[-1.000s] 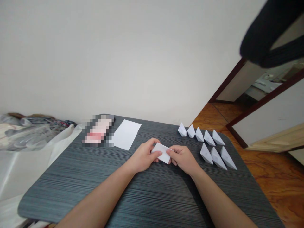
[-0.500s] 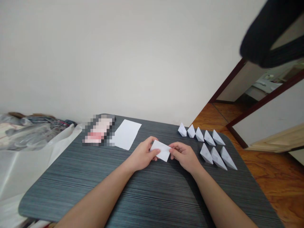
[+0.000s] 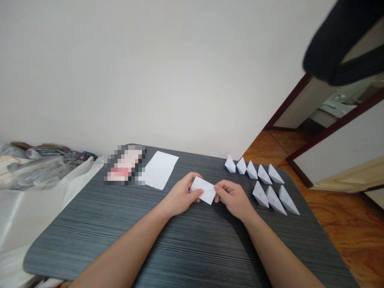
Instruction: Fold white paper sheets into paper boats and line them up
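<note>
A small folded white paper is held just above the dark striped table by both my hands. My left hand pinches its left end, fingers curled around it. My right hand pinches its right end with thumb and forefinger. Several finished white paper boats stand in two rows on the table to the right of my right hand. A flat white sheet lies beyond my left hand.
A blurred-out flat object lies next to the white sheet. Plastic bags and cloth are heaped on a white surface at the left. Wooden floor and a doorway are at the right. A dark object hangs at top right.
The folded paper has been raised and turned slightly between my fingers; my right hand's grip has shifted to the paper's right edge. Everything else on the table stays in place.
</note>
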`<state>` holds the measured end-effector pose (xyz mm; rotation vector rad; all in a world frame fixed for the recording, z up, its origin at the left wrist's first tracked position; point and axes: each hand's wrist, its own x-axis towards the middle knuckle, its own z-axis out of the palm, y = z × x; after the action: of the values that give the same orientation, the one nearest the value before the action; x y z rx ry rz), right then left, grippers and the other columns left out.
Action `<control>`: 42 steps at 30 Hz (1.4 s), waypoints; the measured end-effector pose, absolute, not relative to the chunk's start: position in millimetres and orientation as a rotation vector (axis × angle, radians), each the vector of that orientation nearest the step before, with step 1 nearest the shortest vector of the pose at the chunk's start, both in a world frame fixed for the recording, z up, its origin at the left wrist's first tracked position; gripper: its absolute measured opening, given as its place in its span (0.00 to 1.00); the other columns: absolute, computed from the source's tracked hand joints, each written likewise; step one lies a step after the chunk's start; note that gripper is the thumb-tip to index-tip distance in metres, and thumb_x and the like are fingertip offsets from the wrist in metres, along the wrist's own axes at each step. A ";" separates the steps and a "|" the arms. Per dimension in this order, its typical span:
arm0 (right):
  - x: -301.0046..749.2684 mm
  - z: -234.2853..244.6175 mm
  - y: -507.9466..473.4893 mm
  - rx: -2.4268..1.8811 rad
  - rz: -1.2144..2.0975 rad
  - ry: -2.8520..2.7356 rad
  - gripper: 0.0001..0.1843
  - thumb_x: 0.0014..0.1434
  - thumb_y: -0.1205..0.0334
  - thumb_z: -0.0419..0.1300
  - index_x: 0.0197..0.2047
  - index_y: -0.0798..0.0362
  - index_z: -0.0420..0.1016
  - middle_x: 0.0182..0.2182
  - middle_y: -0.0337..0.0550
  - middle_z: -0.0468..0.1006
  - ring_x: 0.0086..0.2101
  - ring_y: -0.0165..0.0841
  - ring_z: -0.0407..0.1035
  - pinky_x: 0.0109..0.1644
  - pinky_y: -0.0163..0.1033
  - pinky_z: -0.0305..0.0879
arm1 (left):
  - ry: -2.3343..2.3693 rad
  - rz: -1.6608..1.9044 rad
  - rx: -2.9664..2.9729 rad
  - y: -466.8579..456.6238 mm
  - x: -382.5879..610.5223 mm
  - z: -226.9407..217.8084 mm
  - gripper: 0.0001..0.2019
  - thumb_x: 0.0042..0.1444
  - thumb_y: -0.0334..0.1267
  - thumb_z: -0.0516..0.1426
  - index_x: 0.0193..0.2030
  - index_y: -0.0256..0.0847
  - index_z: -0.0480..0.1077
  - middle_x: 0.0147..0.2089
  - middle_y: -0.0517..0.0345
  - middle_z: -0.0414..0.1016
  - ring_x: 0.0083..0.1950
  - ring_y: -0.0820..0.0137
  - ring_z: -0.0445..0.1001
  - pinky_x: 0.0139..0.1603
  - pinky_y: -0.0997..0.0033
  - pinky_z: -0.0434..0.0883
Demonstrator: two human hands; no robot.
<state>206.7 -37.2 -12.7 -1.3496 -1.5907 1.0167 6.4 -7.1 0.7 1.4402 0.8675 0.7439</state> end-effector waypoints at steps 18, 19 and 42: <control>206.3 -10.6 -38.4 -1.327 0.809 -1.633 0.12 0.61 0.60 0.53 0.29 0.54 0.73 0.23 0.39 0.72 0.25 0.29 0.66 0.30 0.34 0.61 | 0.752 0.719 1.353 -4.7 4.5 11.3 0.16 0.56 0.44 0.54 0.47 0.36 0.68 0.41 0.52 0.72 0.33 0.72 0.71 0.35 0.72 0.67; 205.6 -11.6 -38.8 -1.328 0.858 -1.609 0.12 0.61 0.59 0.53 0.30 0.54 0.72 0.22 0.39 0.72 0.24 0.29 0.65 0.28 0.33 0.61 | 0.757 0.695 1.393 -4.9 4.9 11.0 0.14 0.55 0.43 0.55 0.43 0.35 0.70 0.37 0.54 0.72 0.32 0.73 0.70 0.35 0.73 0.67; 199.0 -12.6 -40.4 -1.276 1.086 -1.601 0.13 0.61 0.58 0.53 0.42 0.56 0.74 0.21 0.40 0.76 0.18 0.27 0.65 0.23 0.32 0.60 | 0.788 0.600 1.386 -6.9 6.4 7.7 0.14 0.57 0.44 0.52 0.32 0.33 0.69 0.26 0.53 0.75 0.26 0.72 0.70 0.27 0.75 0.65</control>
<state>199.0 -40.4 -12.6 -1.2760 -1.6011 1.0855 6.4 -6.9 7.7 1.3863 0.7884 0.6004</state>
